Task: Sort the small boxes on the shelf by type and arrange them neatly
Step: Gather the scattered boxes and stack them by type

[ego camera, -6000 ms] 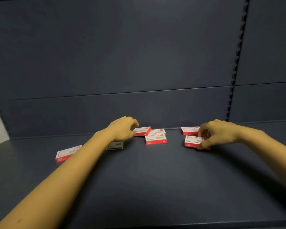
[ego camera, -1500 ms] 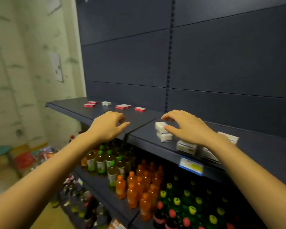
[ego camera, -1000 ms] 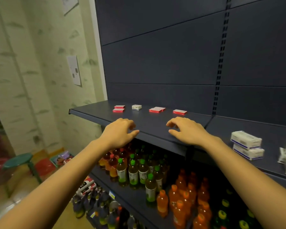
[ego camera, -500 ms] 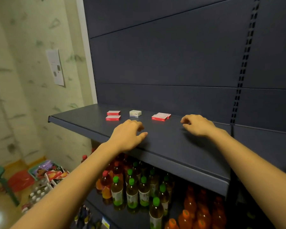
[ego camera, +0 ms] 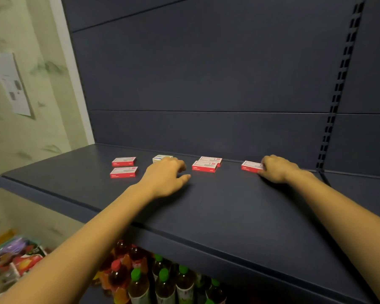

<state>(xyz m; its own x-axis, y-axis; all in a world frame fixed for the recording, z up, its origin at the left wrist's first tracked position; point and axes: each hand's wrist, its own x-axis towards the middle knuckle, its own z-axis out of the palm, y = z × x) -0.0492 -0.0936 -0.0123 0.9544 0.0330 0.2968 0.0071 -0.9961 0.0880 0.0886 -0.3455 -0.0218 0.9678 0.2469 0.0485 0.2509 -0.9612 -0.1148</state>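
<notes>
Right hand [ego camera: 276, 168] grips a flat red cardboard box [ego camera: 250, 166] by its end: slide it squarely to the red pair [ego camera: 204, 166] between the hands. Left hand [ego camera: 165, 176], loosely curled and empty, should remove the small white carton [ego camera: 161, 158] beyond its knuckles.

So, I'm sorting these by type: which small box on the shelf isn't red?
The white box at the back, just beyond the left hand, between the two pairs of red boxes; the other five are all red.
</notes>
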